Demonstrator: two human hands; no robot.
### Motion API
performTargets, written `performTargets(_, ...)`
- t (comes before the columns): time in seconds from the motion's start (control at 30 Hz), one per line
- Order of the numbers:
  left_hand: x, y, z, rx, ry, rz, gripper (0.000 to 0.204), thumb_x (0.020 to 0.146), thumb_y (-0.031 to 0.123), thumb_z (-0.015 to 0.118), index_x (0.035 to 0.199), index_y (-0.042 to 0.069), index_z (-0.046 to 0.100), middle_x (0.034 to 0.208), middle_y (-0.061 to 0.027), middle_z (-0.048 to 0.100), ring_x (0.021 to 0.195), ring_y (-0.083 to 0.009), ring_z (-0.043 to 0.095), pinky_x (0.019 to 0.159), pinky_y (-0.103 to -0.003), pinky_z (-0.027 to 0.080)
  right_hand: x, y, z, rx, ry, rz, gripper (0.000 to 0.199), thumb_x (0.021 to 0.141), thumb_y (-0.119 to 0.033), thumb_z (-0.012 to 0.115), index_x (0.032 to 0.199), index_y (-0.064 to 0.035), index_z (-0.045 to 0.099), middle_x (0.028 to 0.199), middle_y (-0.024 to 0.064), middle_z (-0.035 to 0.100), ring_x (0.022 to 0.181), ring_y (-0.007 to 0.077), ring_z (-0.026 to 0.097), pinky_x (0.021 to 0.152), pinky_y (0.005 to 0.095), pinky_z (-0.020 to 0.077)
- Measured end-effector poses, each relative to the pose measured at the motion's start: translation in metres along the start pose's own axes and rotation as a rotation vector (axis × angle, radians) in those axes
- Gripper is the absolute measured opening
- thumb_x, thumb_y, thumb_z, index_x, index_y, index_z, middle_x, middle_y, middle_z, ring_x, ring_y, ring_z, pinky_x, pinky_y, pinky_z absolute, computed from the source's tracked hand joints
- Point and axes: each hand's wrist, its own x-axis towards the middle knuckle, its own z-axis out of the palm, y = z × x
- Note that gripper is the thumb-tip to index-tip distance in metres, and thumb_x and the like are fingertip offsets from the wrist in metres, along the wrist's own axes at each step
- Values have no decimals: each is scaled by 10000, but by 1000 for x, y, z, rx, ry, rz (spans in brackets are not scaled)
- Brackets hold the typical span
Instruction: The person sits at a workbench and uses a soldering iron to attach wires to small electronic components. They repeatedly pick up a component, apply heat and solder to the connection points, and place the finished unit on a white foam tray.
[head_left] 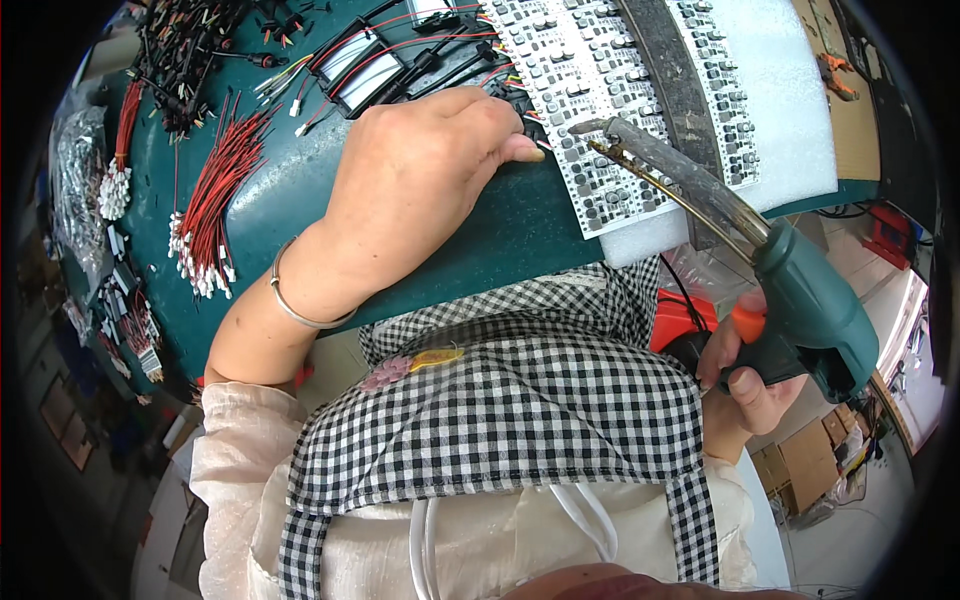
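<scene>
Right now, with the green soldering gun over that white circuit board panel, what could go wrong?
Two risks: the soldering gun, held in the right grip, has its tip over the circuit board panel; if hot, it might scorch whatever it brushes. The left grip looks close to that tip, so a slip could mean a burn.

No lettering (nor any number) is legible.

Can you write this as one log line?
Left hand: curled beside flat white circuit-board panel, grip hidden; right hand: holding green plastic soldering gun; metal tip: over panel
</scene>
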Motion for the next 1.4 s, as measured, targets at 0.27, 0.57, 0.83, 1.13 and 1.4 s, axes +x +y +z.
performTargets(0.27,-1,0,0,20,1,-9,95,760,94,705,804,42,638,714,-63,618,581,-214,600,501,-293,467,3,-1,1,-64,-32,40,682,636,-237,794,1104,124,453,615,110,509,409,141,438,367,233,350)
performTargets(0.57,0,1,0,26,-4,-7,95,755,95,707,799,42,642,709,-61,613,561,-209,590,491,-289,462,2,1,5,-157,12,55,634,648,-275,797,1050,91,471,650,119,523,431,147,463,386,230,365)
performTargets(0.83,-1,0,1,54,1,13,95,755,101,706,801,48,642,715,-55,613,569,-210,594,494,-294,469,4,-1,12,-170,-8,45,550,670,-257,779,987,58,457,675,112,487,451,144,455,396,231,372)
performTargets(1.13,-1,1,0,62,-6,5,93,758,109,702,794,56,633,702,-51,598,562,-215,586,489,-303,464,7,-1,-5,-117,-92,26,554,685,-224,754,1013,93,439,665,104,484,447,149,457,374,240,377)
performTargets(1.4,-1,1,1,73,-7,4,105,754,116,707,793,56,631,699,-52,596,560,-221,584,484,-307,462,13,-9,-8,-41,-121,-6,690,696,-232,740,1161,148,399,612,83,477,402,137,436,342,231,364)
